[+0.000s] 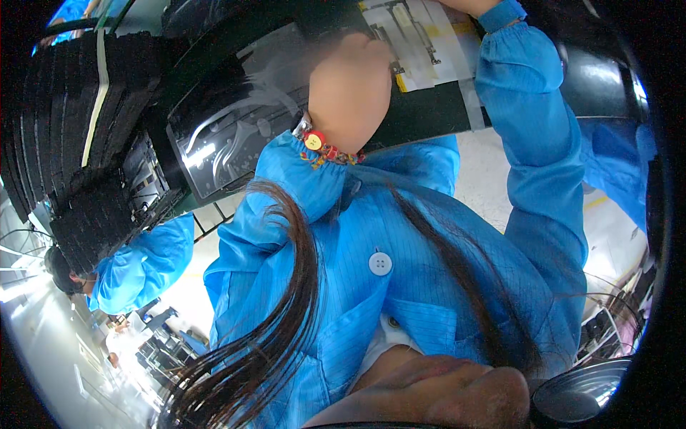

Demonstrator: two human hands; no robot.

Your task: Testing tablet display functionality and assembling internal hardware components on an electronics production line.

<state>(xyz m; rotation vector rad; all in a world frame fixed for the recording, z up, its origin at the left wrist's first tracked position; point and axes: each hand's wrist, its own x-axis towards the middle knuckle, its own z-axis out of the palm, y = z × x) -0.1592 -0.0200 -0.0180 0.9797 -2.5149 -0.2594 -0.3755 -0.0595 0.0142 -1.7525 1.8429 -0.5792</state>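
Note:
My left hand point(350, 89), with a red beaded bracelet point(331, 151) at its wrist, is over the dark work surface point(421, 118). It is blurred, and its fingers look bent, but what they do or hold is hidden. Close beside its fingertips lies a white sheet point(444, 61) with yellow edging, bearing several thin metal strips point(414, 32). At the top edge, past the sheet's far right, only part of my right hand point(468, 6) shows below a blue cuff point(502, 14). Its fingers are out of the frame.
A glossy black tray-like panel point(239, 118) lies to the left of my left hand. Farther left rises a stack of black trays point(64, 107) with a pale strap. Another person in blue point(143, 268) is at the left, and blue clothing point(618, 168) appears at the right.

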